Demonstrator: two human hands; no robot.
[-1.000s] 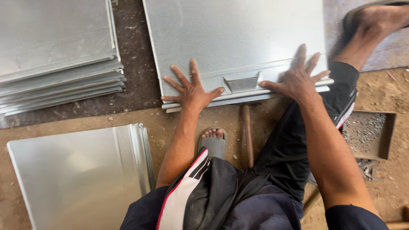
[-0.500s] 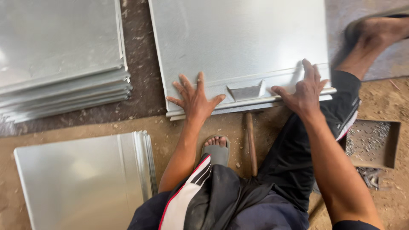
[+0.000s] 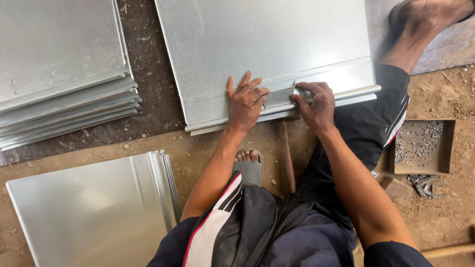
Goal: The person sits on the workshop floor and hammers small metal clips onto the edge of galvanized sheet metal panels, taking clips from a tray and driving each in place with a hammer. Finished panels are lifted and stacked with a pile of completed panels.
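- left hand (image 3: 246,103) lies flat, fingers spread, on the metal sheet (image 3: 267,44) at its near edge, gripping nothing.
- right hand (image 3: 315,104) has its fingers curled, pressing a small metal clip (image 3: 280,97) lying on that sheet between both hands.
- the sheet lies on the ground just ahead of the person's sandalled foot (image 3: 248,165).
- a wooden handle (image 3: 286,155) lies beneath the sheet's edge.

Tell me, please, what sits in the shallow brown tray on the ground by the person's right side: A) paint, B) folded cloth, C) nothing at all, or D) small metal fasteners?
D: the brown tray holds a scatter of small silvery metal fasteners.
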